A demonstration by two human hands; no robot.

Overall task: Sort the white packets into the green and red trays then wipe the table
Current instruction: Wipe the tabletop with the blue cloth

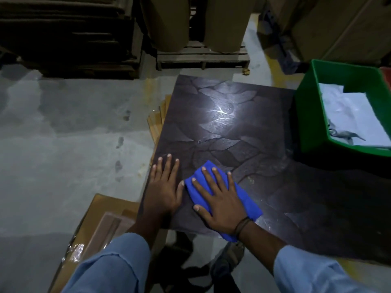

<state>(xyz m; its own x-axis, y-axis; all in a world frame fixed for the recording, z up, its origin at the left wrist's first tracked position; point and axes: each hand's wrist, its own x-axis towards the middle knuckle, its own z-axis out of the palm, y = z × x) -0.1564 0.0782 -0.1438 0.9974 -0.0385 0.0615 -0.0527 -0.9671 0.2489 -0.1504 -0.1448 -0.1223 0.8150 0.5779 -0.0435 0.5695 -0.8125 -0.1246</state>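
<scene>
We judge the sorting done and the wipe in hand. White packets [349,111] lie inside the green tray [306,123], which stands at the right side of the counter [232,127]. Only a sliver of the red tray [387,70] shows, so its contents cannot be told.

The right grip [220,201] lies flat, fingers spread, pressing the blue cloth [248,199] onto the counter near its front edge. The left grip [165,187] lies flat and spread just beside it, holding nothing, close to the counter's left edge.

Faults we expect:
- The cloth is pressed and not pinched, so a fast stroke may leave it bunched or behind.
- Its near corner overhangs the front edge, so a pull toward the body may drop it to the floor [63,123].
- A long stroke right may strike the green tray.
- The strip along the tray may go unwiped.
</scene>
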